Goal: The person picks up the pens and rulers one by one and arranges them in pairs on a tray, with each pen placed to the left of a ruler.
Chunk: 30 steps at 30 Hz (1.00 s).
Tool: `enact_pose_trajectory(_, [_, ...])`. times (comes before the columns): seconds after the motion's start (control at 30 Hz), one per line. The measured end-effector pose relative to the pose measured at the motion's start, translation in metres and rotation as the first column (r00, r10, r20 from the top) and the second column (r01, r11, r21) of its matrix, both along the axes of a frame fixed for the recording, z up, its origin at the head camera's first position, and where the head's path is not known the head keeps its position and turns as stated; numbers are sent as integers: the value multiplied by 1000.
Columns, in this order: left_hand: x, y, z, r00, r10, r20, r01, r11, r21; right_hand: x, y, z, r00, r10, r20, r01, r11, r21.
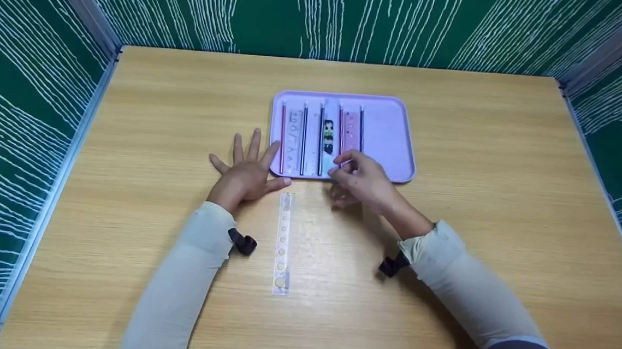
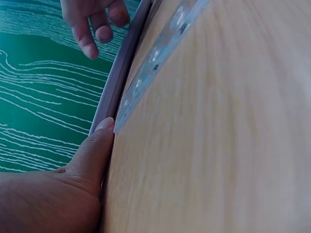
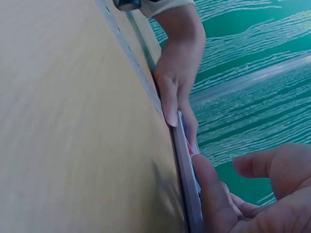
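A lilac tray (image 1: 387, 139) holds several pencils in a row with rulers between them. Among these are a red pencil (image 1: 283, 134), a clear stencil ruler (image 1: 293, 140), a strip with cartoon figures (image 1: 328, 134) and a pink ruler (image 1: 352, 129). My left hand (image 1: 246, 176) lies with fingers spread at the tray's near left corner, its thumb along the near edge. Over the near edge hovers my right hand (image 1: 364, 182), fingers loosely bent; in the right wrist view thumb (image 3: 212, 194) and forefinger stand apart with nothing between them. Another clear ruler with round holes (image 1: 283, 241) lies just below the left thumb.
The wooden table (image 1: 508, 172) runs back to green panels with white wavy lines (image 1: 267, 15) behind and at both sides. Metal strips edge the left and right sides. A dark camera mount (image 1: 243, 242) sits at the left wrist, another (image 1: 394, 265) at the right.
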<state>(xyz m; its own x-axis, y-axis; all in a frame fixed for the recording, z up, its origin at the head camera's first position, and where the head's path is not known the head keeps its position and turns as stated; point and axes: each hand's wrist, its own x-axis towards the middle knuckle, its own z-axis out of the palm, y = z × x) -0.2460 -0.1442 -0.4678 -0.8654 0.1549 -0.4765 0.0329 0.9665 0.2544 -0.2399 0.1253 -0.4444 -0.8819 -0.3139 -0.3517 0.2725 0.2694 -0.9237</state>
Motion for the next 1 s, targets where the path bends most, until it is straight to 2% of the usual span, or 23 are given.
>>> enact_pose_trajectory(0.37, [-2, 0, -1, 1000, 21, -6, -21, 1000, 12, 16, -16, -11, 996, 91, 20, -92, 995, 26])
enact_pose_trajectory(0.5, [-1, 0, -1, 1000, 19, -9, -19, 1000, 11, 20, -22, -12, 996, 92, 18, -92, 995, 21])
enact_pose_trajectory(0.67, [-1, 0, -3, 1000, 13, -22, -13, 1000, 19, 27, -28, -15, 993, 114, -5, -114, 993, 8])
enact_pose_trajectory(1.0, [0, 0, -2, 1000, 18, -21, -17, 1000, 9, 34, -40, -19, 980, 193, -55, -188, 979, 77])
